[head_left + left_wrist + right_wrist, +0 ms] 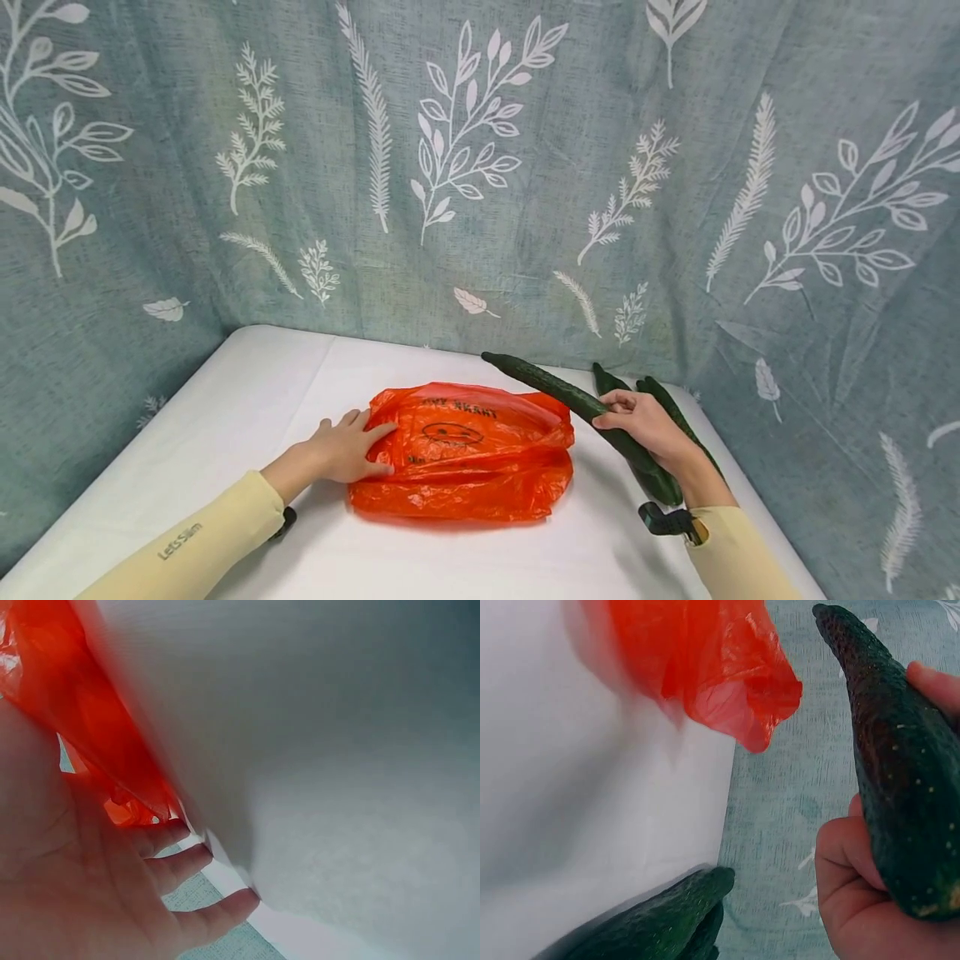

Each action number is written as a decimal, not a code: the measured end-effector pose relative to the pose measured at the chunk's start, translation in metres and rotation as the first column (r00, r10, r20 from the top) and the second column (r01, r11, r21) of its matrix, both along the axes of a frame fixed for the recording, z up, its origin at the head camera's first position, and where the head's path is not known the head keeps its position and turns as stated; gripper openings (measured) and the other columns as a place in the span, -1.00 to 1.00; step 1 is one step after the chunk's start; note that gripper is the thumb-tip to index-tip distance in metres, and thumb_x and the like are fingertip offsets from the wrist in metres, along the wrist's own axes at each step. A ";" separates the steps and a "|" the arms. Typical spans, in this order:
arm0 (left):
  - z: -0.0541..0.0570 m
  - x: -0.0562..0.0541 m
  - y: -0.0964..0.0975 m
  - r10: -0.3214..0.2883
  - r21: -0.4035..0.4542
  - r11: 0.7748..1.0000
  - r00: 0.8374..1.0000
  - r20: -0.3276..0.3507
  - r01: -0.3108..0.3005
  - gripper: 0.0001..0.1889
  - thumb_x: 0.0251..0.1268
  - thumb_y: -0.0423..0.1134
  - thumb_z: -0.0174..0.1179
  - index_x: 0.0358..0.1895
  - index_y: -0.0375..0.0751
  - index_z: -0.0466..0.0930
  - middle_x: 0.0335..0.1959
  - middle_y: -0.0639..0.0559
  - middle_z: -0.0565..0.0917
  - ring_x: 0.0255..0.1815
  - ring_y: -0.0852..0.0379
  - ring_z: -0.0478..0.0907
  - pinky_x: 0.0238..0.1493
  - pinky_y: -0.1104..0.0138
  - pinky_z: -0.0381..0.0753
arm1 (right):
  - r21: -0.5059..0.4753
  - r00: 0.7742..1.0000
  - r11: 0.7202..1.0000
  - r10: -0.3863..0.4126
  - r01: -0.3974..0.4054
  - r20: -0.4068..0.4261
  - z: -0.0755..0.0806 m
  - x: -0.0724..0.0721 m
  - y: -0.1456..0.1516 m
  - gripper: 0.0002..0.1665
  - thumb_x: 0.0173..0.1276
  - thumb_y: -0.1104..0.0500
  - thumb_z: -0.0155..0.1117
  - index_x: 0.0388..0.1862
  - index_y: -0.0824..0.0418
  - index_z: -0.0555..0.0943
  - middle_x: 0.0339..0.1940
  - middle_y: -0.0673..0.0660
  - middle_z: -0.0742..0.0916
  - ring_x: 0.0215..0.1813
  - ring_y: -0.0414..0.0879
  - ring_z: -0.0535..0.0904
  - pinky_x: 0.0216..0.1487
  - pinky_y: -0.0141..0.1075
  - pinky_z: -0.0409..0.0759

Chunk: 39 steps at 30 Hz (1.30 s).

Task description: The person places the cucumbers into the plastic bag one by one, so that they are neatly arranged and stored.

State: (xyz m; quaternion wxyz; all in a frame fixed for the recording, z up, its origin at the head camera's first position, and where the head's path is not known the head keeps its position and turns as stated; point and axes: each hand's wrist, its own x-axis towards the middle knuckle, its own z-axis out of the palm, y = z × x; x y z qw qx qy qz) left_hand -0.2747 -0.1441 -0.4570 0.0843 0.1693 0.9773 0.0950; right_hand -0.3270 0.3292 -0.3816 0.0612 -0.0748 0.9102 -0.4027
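Note:
A dark green cucumber is gripped by my right hand, thumb and fingers round its middle. It slants above the table, its thin tip over the far right edge of a red-orange plastic bag. In the right wrist view the cucumber shows its bumpy skin close up. The bag lies on its side, with dark print and a face drawing on top. Touching the bag's left end, my left hand has its fingers spread. The left wrist view shows its straight fingers against the white surface, beside the red plastic.
More cucumbers lie at the right edge of the white table, partly behind my right hand. A blue-green curtain with white leaf prints hangs behind and along both sides. Dark straps circle the wrists.

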 end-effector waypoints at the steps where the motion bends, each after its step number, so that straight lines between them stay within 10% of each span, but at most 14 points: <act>1: 0.000 0.000 0.000 -0.001 -0.003 1.000 1.000 0.001 0.001 -0.16 0.28 0.35 0.19 0.55 0.05 0.26 0.53 -0.36 0.19 0.52 -0.40 0.14 0.30 -0.45 0.17 | 0.004 1.000 1.000 0.010 -0.010 -0.003 0.000 -0.001 -0.002 -0.44 0.26 0.01 0.46 0.18 0.23 0.61 -0.18 0.02 0.76 -0.02 -0.04 0.58 0.04 -0.18 0.60; 16: 0.003 -0.001 0.004 -0.016 -0.012 1.000 1.000 0.011 0.016 -0.28 0.30 0.29 0.21 0.50 0.20 0.34 0.49 -0.38 0.23 0.50 -0.42 0.16 0.25 -0.46 0.20 | -0.034 0.977 0.977 0.213 -0.213 0.011 -0.001 -0.011 -0.036 -0.56 0.21 0.19 0.47 0.06 0.28 0.63 -0.58 -0.04 0.27 -0.46 -0.17 0.23 -0.09 -0.27 0.49; 39: 0.001 -0.005 -0.002 -0.004 0.060 0.998 1.000 0.001 0.004 -0.30 0.18 0.25 0.35 0.31 0.03 0.41 0.45 -0.28 0.36 0.47 -0.38 0.26 0.25 -0.46 0.22 | -0.022 0.931 0.933 0.360 -0.359 0.059 -0.018 -0.031 -0.091 -0.66 0.22 0.18 0.48 -0.06 0.26 0.66 -0.57 -0.02 0.30 -0.43 -0.13 0.26 -0.25 -0.23 0.34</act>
